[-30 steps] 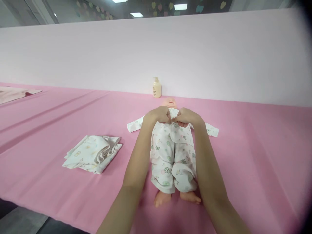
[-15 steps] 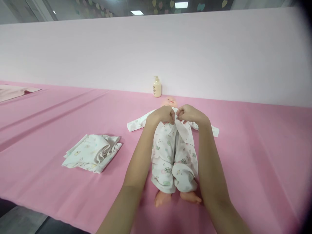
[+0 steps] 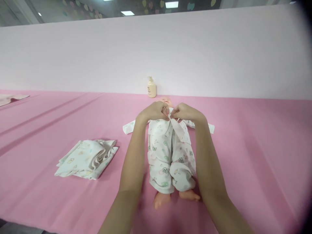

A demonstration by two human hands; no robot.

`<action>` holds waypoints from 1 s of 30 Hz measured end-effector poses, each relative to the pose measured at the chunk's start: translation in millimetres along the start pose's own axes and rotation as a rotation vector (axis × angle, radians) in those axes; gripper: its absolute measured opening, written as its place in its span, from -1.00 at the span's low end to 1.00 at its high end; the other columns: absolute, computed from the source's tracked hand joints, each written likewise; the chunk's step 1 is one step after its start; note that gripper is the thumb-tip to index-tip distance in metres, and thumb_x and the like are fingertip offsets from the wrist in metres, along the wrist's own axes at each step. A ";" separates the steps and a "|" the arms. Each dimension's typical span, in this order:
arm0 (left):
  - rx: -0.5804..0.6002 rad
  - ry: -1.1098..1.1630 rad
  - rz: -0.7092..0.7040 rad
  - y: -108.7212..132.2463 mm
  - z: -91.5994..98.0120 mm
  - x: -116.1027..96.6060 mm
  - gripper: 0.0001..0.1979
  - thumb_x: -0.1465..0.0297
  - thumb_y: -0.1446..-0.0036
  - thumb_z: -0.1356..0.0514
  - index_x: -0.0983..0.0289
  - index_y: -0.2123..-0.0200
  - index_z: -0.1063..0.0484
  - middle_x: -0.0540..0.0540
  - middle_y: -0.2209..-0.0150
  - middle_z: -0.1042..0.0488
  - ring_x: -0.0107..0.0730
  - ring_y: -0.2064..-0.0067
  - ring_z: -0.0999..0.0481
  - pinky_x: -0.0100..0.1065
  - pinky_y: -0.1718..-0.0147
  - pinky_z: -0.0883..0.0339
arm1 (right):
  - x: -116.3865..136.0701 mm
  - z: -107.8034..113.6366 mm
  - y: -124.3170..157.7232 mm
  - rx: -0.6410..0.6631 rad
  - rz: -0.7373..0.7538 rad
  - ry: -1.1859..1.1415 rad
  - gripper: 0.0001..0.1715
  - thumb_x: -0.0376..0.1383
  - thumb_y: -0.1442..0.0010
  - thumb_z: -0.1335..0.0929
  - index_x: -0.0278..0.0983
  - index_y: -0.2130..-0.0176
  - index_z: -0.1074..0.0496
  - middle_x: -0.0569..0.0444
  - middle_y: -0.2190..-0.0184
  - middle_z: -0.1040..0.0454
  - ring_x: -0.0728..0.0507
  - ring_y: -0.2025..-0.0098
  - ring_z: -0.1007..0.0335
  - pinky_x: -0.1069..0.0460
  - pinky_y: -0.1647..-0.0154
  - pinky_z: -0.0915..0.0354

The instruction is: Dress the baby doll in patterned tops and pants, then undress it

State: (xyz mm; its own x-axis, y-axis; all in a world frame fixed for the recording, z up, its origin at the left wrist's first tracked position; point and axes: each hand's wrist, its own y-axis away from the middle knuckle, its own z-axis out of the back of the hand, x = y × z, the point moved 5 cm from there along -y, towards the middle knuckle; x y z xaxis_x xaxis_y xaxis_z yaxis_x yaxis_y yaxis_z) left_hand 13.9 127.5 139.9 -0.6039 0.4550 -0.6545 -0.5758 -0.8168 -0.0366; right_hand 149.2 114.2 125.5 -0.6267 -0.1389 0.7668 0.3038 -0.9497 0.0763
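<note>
A baby doll (image 3: 161, 201) lies on its back with its bare feet toward me. It wears white printed trousers (image 3: 159, 156) and a matching long-sleeved top (image 3: 181, 130), whose sleeves stretch out to both sides. Over the doll's upper chest, my left hand (image 3: 157, 111) pinches one front edge of the top. My right hand (image 3: 184, 112) pinches the other edge close beside it, fingertips nearly meeting. Below the fingers a front flap hangs folded outward. My hands hide the fastening and part of the doll's head.
A folded printed cloth (image 3: 85, 159) lies to the left on the pink padded surface (image 3: 60, 201). A cream pump bottle (image 3: 151, 87) stands behind the doll's head against the white wall (image 3: 97, 55). At far left lies a pale pink cloth (image 3: 12, 98).
The view has shifted slightly. My hands still pinch the top's front edges; the flap below them now hangs narrower, and the left fingers have curled closer to the right ones.
</note>
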 end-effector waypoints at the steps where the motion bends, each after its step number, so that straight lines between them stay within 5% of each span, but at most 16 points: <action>1: 0.004 0.013 0.010 0.4 0.0 0.0 -0.77 0.44 0.19 -0.34 0.25 0.43 -0.33 0.00 0.41 -0.54 -0.41 0.36 -0.52 -0.44 0.41 -0.31 | 0.3 0.0 0.4 0.003 0.003 -0.012 -0.94 -0.43 0.02 -0.39 -0.33 0.51 -0.45 0.02 0.42 -0.46 -0.05 0.38 -0.40 0.09 0.39 -0.41; 9: 0.040 -0.030 0.043 -1.4 -2.7 1.3 -0.77 0.42 0.15 -0.30 0.22 0.39 -0.30 -0.02 0.37 -0.56 -0.35 0.28 -0.54 -0.41 0.38 -0.28 | -1.6 6.4 0.5 -0.084 0.021 -0.072 -0.99 -0.41 0.03 -0.39 -0.32 0.47 -0.46 0.06 0.44 -0.45 0.00 0.42 -0.31 0.13 0.46 -0.30; 13: 0.037 -0.012 0.049 -1.2 -1.8 2.8 -0.75 0.42 0.14 -0.28 0.21 0.34 -0.30 -0.03 0.34 -0.58 -0.33 0.24 -0.55 -0.40 0.36 -0.29 | 1.7 6.6 2.2 -0.092 0.044 -0.159 -0.77 -0.45 0.09 -0.41 -0.30 0.32 -0.41 0.14 0.52 -0.38 0.02 0.46 -0.27 0.14 0.49 -0.25; 30: 0.026 0.013 0.052 1.1 0.9 3.5 -0.73 0.48 0.12 -0.24 0.22 0.27 -0.34 0.00 0.41 -0.56 -0.33 0.24 -0.57 -0.38 0.29 -0.36 | 7.8 -2.1 5.3 0.004 0.020 -0.232 -0.58 -0.57 0.12 -0.37 -0.26 0.23 -0.31 0.12 0.46 -0.45 -0.07 0.36 -0.47 0.08 0.35 -0.42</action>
State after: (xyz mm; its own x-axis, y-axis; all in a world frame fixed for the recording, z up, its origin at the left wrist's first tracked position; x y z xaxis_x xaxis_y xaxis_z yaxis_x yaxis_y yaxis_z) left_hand 10.7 128.4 138.2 -0.6263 0.4071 -0.6649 -0.5580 -0.8297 0.0176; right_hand 144.4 107.5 130.5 -0.4390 -0.0893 0.8940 0.3175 -0.9463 0.0613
